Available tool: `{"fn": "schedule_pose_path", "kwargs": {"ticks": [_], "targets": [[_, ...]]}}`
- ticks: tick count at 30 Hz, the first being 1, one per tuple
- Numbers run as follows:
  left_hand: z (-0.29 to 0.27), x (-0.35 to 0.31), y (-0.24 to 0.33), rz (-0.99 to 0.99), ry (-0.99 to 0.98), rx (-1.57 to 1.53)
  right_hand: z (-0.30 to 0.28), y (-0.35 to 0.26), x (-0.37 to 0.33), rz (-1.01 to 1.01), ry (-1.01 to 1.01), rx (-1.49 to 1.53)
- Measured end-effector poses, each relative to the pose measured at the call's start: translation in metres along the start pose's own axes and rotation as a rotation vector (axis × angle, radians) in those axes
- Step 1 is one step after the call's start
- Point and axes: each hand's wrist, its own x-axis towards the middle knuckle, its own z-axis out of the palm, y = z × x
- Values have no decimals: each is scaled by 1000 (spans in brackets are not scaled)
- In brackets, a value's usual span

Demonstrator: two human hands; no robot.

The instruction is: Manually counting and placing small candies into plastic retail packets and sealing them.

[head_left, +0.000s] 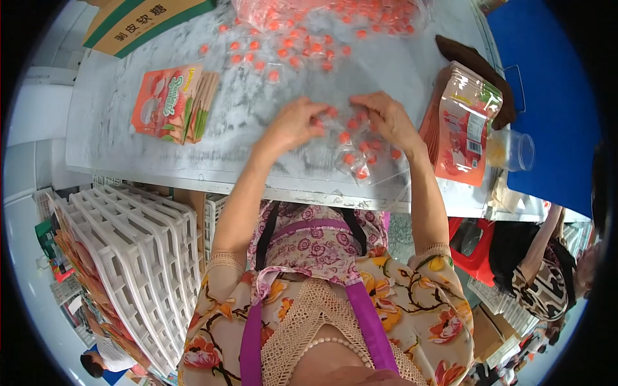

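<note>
Over the table, my left hand (295, 127) has its fingers bent, with clear-wrapped red candy (317, 121) at the fingertips. Facing it, my right hand (388, 121) reaches in with its index finger stretched out and the other fingers partly hidden. Its fingertips are beside wrapped candies in a small loose group (364, 147) that lies between my hands and toward the table's near edge. Farther back is a larger scatter of the same candies (283, 51), running up to a big clear plastic bag (335, 13) full of them.
A stack of printed pouches (167, 103) lies on the left of the table (238, 154); more pouches (460, 122) are piled at the right, beside a clear plastic jar (512, 150). A carton (141, 22) stands far left. White plastic crates (129, 251) are below left. Another person (541, 276) is at right.
</note>
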Motion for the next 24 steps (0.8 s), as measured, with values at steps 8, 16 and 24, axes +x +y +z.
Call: {"fn": "schedule_pose_path", "kwargs": {"ticks": [8,16,24], "targets": [[-40,8,-27,8,437,56,4,-16,17,3,25,103],[-95,52,-87,-139,610,137,64,-6,109,-158,97,-18],[-106,61,-105,-85,414,338,86,-8,146,-179,188,-268]]}}
